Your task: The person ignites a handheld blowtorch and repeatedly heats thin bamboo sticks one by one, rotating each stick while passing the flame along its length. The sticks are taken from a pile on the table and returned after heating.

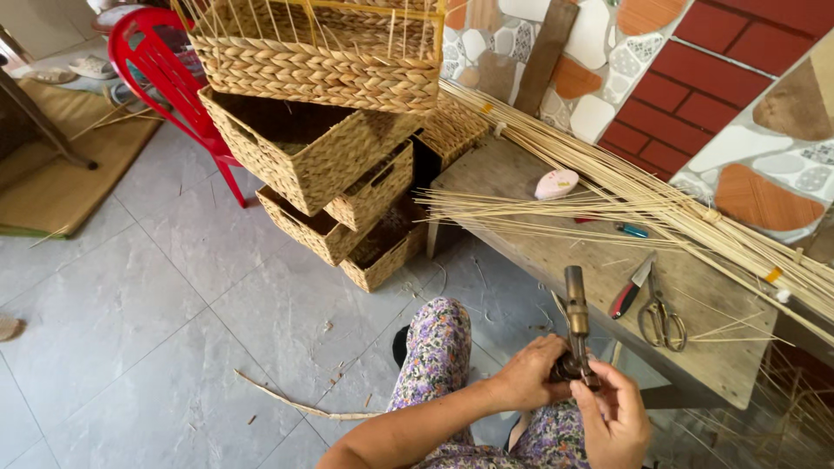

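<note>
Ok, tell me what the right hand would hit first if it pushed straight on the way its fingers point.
The right hand points up and left, already touching the brass torch-like tool; just past it lies the left hand, gripping the same tool's base. Depth is unclear.

Both hands meet low in centre-right of view, above the lap. Left hand point(532, 372): forearm comes in from bottom-left, bare, angled up twd the middle; wrist about straight, fingers curled shut round the base of a small upright torch point(576, 317), knuckles facing up and left. Right hand point(612, 415): enters from bottom edge, back of hand twd camera, wrist bent slightly inward; thumb and fingertips pinch at the torch's lower end, just beside left-hand fingers, the two hands touching or nearly so. Legs in flowered trousers below, left knee point(441, 323) raised fwd. Elbows out of frame.
</note>
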Demonstrator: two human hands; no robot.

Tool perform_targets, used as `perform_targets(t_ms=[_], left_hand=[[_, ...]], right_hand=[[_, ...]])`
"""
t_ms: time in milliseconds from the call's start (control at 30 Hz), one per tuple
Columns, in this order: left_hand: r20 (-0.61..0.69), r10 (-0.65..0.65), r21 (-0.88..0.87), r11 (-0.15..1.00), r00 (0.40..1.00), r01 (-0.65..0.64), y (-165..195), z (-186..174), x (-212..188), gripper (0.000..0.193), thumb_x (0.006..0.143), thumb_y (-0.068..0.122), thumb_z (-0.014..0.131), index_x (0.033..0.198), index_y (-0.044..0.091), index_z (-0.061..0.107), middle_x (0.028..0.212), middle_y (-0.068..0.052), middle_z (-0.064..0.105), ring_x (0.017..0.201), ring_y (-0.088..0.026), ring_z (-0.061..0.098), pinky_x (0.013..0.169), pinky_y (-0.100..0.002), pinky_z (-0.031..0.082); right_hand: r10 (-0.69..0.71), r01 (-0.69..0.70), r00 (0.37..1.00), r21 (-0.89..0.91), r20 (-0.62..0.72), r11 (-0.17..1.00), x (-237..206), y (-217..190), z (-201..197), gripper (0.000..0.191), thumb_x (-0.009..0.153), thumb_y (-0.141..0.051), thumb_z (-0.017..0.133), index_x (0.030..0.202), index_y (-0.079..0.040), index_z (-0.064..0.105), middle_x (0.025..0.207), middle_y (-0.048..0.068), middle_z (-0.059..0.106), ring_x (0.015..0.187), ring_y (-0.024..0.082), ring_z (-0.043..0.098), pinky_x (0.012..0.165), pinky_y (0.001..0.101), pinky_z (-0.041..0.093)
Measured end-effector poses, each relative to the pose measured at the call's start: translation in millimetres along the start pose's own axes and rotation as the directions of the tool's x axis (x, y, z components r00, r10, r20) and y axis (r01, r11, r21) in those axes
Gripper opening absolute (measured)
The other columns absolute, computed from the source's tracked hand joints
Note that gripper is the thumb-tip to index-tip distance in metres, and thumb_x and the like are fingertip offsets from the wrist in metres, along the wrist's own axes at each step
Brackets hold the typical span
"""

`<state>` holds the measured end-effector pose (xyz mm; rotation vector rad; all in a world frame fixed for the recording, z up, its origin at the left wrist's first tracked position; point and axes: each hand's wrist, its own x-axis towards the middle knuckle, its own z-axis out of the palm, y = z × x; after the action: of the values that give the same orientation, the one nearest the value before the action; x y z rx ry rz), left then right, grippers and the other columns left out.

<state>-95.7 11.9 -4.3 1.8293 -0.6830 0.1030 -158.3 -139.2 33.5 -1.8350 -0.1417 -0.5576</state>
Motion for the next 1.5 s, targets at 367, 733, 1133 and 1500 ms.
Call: perform_targets(t_ms=[367, 733, 1133, 1500], left_hand=[[0.105, 0.077, -0.042, 0.996, 0.991, -0.073, -13.2, -27.9, -5.2, 0.047, 0.076, 0.016, 0.08, 0.115, 0.0, 0.06, 0.112, -0.019, 0.062, 0.112, -0.039, 0.059, 0.1, -0.045, 0.048], [0.129, 0.037, -0.014, 0.999, 0.991, -0.036, -2.4, -26.8, -11.2, 0.052, 0.077, 0.013, 0.081, 0.123, -0.001, 0.061, 0.124, -0.019, 0.062, 0.122, -0.038, 0.057, 0.108, -0.045, 0.047], [0.098, -0.042, -0.043, 0.998, 0.994, 0.046, 4.0, 4.7, 5.0, 0.058, 0.078, 0.005, 0.081, 0.13, -0.002, 0.055, 0.121, -0.022, 0.057, 0.115, -0.041, 0.06, 0.099, -0.042, 0.051], [0.074, -0.219, -0.02, 0.975, 0.973, 0.221, 13.5, 13.0, 3.1, 0.088, 0.07, 0.007, 0.087, 0.146, 0.001, 0.043, 0.124, -0.02, 0.06, 0.12, -0.037, 0.062, 0.101, -0.042, 0.052]], right_hand=[[0.139, -0.14, 0.99, 0.087, 0.016, 0.986, -25.7, 91.0, 0.1, 0.041, 0.076, 0.003, 0.08, 0.111, 0.0, 0.058, 0.084, 0.011, 0.07, 0.068, 0.008, 0.062, 0.06, 0.0219, 0.051], [0.128, -0.138, 0.99, 0.223, 0.059, 0.965, -30.3, 79.5, -1.3, 0.039, 0.081, 0.0, 0.076, 0.114, 0.001, 0.056, 0.092, 0.007, 0.07, 0.076, 0.007, 0.064, 0.067, 0.0207, 0.053], [0.194, -0.187, 0.976, -0.073, 0.101, 0.98, -17.9, 40.0, -32.6, 0.027, 0.089, -0.008, 0.079, 0.106, 0.001, 0.06, 0.083, 0.002, 0.062, 0.072, 0.004, 0.053, 0.063, 0.0203, 0.047], [0.244, -0.215, 0.964, -0.225, 0.108, 0.95, -18.4, 8.9, -28.6, 0.032, 0.087, -0.015, 0.083, 0.099, -0.001, 0.056, 0.071, 0.002, 0.067, 0.062, 0.004, 0.06, 0.054, 0.0202, 0.047]])
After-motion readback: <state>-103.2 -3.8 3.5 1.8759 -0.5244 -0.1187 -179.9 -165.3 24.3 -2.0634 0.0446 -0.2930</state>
